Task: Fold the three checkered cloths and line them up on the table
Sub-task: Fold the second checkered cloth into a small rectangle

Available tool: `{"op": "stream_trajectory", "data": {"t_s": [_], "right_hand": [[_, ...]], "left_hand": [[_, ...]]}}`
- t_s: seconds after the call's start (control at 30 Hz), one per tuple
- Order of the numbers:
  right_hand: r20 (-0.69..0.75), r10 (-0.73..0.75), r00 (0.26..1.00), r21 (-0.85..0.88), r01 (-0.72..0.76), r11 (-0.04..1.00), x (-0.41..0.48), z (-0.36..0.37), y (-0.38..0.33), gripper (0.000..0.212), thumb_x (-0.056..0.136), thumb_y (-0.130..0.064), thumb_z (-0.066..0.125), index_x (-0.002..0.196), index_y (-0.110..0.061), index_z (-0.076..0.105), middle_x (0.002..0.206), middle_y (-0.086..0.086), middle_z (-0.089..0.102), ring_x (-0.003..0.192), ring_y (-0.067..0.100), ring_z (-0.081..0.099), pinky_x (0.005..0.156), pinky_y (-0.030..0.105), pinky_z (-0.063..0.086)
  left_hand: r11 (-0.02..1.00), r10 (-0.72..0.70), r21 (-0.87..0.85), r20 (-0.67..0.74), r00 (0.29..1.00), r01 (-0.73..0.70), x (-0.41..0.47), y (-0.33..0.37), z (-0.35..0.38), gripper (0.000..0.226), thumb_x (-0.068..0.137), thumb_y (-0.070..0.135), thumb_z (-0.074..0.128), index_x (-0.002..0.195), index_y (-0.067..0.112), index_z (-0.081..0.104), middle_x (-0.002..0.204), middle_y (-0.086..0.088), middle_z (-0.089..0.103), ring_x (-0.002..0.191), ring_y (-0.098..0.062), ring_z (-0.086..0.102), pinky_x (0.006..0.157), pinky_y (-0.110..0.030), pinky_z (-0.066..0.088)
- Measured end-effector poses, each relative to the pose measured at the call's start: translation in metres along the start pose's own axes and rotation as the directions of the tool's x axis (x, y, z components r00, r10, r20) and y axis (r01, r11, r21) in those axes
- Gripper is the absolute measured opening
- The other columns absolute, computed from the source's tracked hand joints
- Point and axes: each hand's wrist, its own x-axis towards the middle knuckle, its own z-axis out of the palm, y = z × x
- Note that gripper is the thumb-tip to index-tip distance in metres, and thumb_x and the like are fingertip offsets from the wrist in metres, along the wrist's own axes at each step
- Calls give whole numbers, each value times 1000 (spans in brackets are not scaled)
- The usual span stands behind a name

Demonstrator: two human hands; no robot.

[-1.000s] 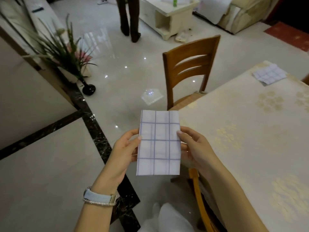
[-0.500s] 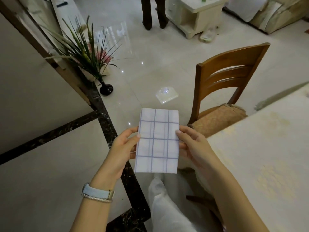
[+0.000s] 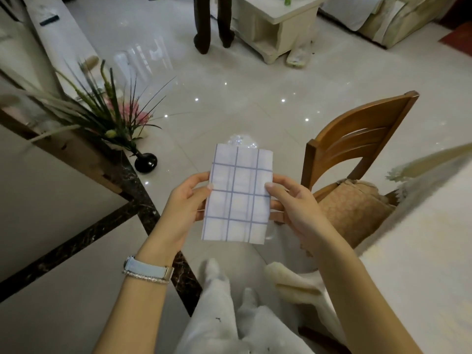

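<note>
Not much has changed with the cloth (image 3: 237, 195) since 1 second ago. It's still folded into a tall narrow rectangle and still up in the air in front of me, off to the left of the table (image 3: 421, 251). My left hand (image 3: 182, 208) pinches its left edge with the thumb on the front. My right hand (image 3: 293, 210) pinches the right edge the same way.

What did change is the view. My head swung left and down, so the table slid over to the right edge. The other folded cloth that lay on its far corner is out of sight now. My white trousers (image 3: 217, 315) show at the bottom.

The black round-bellied vase (image 3: 145, 162) on the floor (image 3: 229, 103) holds long green blades and some pink flowers.

The cloth is thin white fabric with a blue grid. The table cover is pale with a frilly edge. The wooden chair (image 3: 357, 139) has a curved slatted back and a woven tan seat, and the floor is glossy tile.
</note>
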Motion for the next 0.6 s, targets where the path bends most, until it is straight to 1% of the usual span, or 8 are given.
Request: {"op": "stream_trajectory", "data": {"t_s": [0.1,0.2,0.3,0.43,0.6], "right_hand": [[-58,-28,998,-17,27,1000,40,1,-20,25,99,-23,54,121,-16,61,106,5,74,93,26,73,76,34,60],[-137,-56,989,1,57,998,84,-2,-40,24,99,-23,54,121,-17,61,104,3,75,93,25,73,74,32,61],[-213,-72,974,37,82,996,130,-3,-62,23,99,-22,54,120,-18,62,105,3,75,93,26,73,73,31,60],[-313,-77,947,99,114,989,182,-3,-90,24,99,-20,54,121,-18,61,107,6,74,94,27,73,77,35,59],[-427,-78,901,163,161,973,233,-13,-119,25,98,-20,54,123,-18,61,107,4,75,95,25,73,79,36,59]], "left_hand": [[1000,10,18,65,998,-11,53,22,-5,24,99,22,52,121,24,62,101,-2,75,86,-12,70,72,-27,54],[999,16,25,133,991,-19,112,46,-7,22,99,21,53,118,25,63,97,1,76,83,-11,70,75,-30,55],[998,17,49,210,977,-28,177,74,-8,20,99,19,53,113,27,64,92,3,76,80,-10,70,72,-29,54],[992,4,117,305,952,-41,256,115,-7,20,98,19,54,110,29,66,91,2,76,78,-10,70,68,-29,52],[978,-17,192,440,898,-76,337,162,12,21,98,18,54,113,27,67,96,-2,76,81,-14,70,67,-27,55]]}}
